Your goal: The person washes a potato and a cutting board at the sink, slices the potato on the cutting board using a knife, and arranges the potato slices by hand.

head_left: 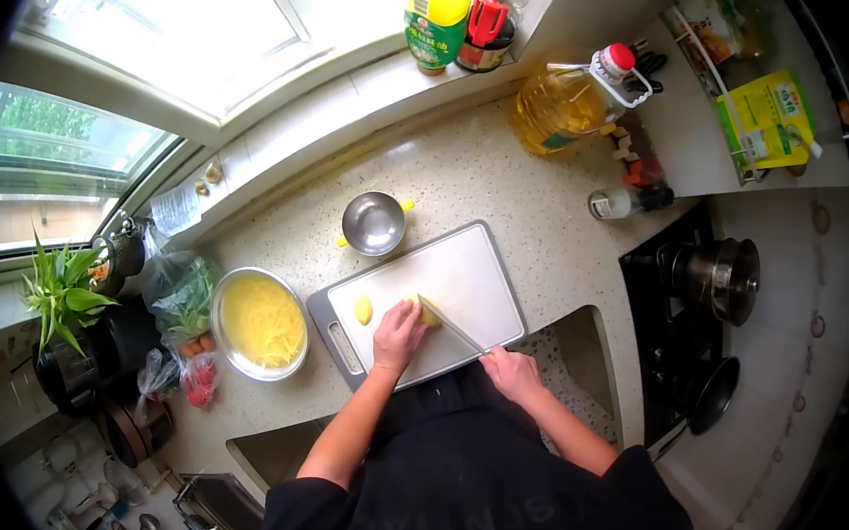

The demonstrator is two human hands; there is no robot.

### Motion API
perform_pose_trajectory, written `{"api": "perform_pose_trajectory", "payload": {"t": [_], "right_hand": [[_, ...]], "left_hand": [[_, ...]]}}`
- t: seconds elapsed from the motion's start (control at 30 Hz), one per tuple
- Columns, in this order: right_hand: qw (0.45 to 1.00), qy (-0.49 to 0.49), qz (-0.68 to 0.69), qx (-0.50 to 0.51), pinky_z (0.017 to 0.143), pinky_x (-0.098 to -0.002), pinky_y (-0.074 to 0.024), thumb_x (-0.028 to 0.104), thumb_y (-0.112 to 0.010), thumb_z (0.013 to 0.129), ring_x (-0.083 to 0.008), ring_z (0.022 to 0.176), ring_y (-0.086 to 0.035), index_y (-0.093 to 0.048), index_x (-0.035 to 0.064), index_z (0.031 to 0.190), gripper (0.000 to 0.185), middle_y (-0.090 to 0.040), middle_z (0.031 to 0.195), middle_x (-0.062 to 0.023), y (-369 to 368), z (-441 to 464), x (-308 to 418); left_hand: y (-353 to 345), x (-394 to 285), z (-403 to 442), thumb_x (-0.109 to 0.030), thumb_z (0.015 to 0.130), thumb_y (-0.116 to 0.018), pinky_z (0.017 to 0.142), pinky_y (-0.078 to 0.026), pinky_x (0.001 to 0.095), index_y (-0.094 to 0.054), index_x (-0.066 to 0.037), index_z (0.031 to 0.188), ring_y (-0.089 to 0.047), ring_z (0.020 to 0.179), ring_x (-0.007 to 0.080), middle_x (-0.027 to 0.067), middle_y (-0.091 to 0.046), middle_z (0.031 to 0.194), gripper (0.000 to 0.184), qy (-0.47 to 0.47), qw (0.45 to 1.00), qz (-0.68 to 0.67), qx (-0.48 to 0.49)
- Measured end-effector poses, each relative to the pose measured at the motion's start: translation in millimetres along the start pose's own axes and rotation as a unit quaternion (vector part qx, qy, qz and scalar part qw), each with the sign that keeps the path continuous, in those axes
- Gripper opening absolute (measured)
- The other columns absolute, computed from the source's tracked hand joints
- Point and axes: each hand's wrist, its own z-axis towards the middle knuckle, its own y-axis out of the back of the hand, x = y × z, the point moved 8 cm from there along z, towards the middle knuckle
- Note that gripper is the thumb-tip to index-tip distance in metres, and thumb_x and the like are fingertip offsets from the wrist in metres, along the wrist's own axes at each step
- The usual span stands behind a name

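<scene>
On the white, grey-edged cutting board (469, 262), my left hand (399, 341) presses its bent fingers onto a pale yellow piece of potato (430, 316). My right hand (513, 372) grips the handle of a kitchen knife (461, 334), whose blade slants up and left to the potato, close to my left fingertips. Another yellow potato piece (363, 310) lies by itself on the board, left of my hand. Beside the board stands a metal bowl (306, 344) heaped with yellow potato shreds (263, 321).
A small steel bowl (373, 223) with yellow handles sits behind the board. Bagged vegetables (186, 296) lie at left, near a potted plant (62, 290). An oil jug (561, 108) stands at the back; a stove (675, 326) with pans is at right.
</scene>
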Motion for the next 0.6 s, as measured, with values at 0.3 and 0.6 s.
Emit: {"api": "perform_pose_trajectory", "payload": {"t": [0.3, 0.6], "right_hand": [[1.0, 0.015, -0.005, -0.013, 0.059, -0.0546, -0.0523, 0.041, -0.058, 0.099, -0.0427, 0.064, -0.066, -0.056, 0.0075, 0.084, 0.037, -0.066, 0.066, -0.0174, -6, 15, 6], [0.999, 0.009, -0.025, -0.018, 0.058, -0.0545, -0.0525, 0.042, -0.058, 0.099, -0.0429, 0.064, -0.066, -0.057, 0.0078, 0.086, 0.037, -0.067, 0.067, -0.0176, -21, 24, 2]], "left_hand": [[-2, 0, 0, -0.017, 0.07, -0.085, 0.089, -0.056, 0.0372, -0.07, -0.008, 0.117, -0.066, 0.106, 0.0305, 0.0105, -0.066, 0.114, 0.05, 0.004, 1.0, 0.006, 0.006], [-2, 0, -1, -0.018, 0.071, -0.085, 0.089, -0.055, 0.0374, -0.07, -0.008, 0.118, -0.065, 0.106, 0.0306, 0.0108, -0.066, 0.114, 0.051, 0.01, 1.0, 0.004, 0.003]]}}
